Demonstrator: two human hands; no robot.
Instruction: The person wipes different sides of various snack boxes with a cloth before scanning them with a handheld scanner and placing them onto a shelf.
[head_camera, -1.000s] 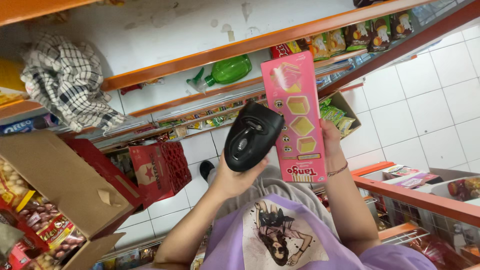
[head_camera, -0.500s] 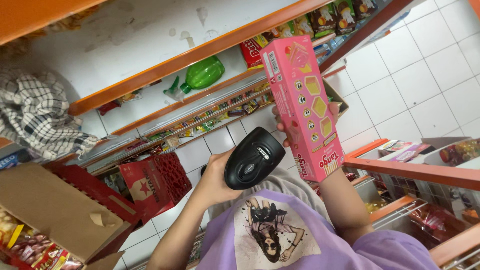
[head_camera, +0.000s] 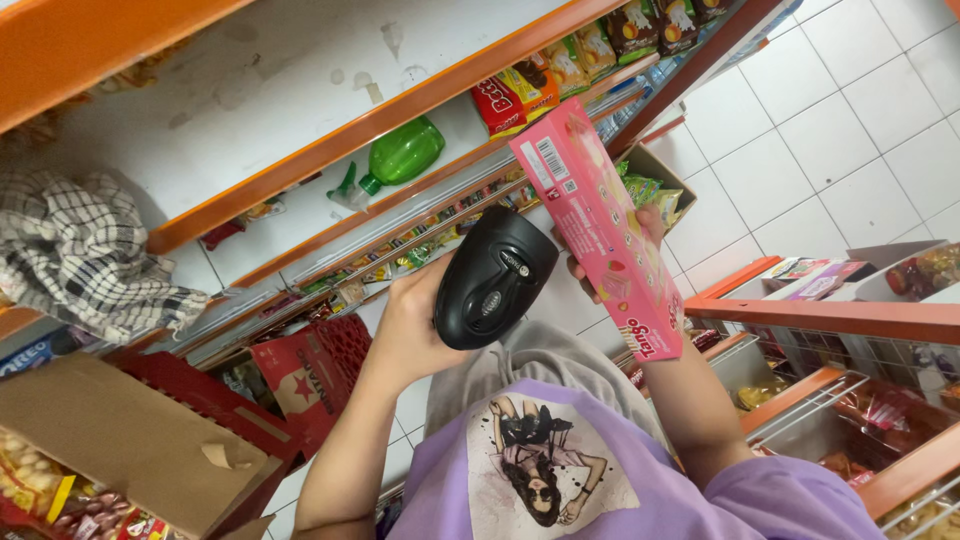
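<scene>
A long pink box (head_camera: 603, 236) with a white barcode label stands tilted at centre; red and yellow snack packs (head_camera: 520, 95) line the far shelf above it.

Wrapped by the left hand's fingers (head_camera: 405, 325), the barcode scanner (head_camera: 493, 277) is plain glossy black; the long box (head_camera: 600, 230) pinched between the right hand's fingers (head_camera: 650, 222) is bright pink with a small white barcode patch and pale biscuit pictures. Beyond the fingertips the shelf edges (head_camera: 380, 120) run orange over white boards, with a green bottle (head_camera: 400, 155) on one; out past the left knuckles lie a black-and-white checked cloth (head_camera: 80, 250) and a red crate (head_camera: 310, 370)
</scene>
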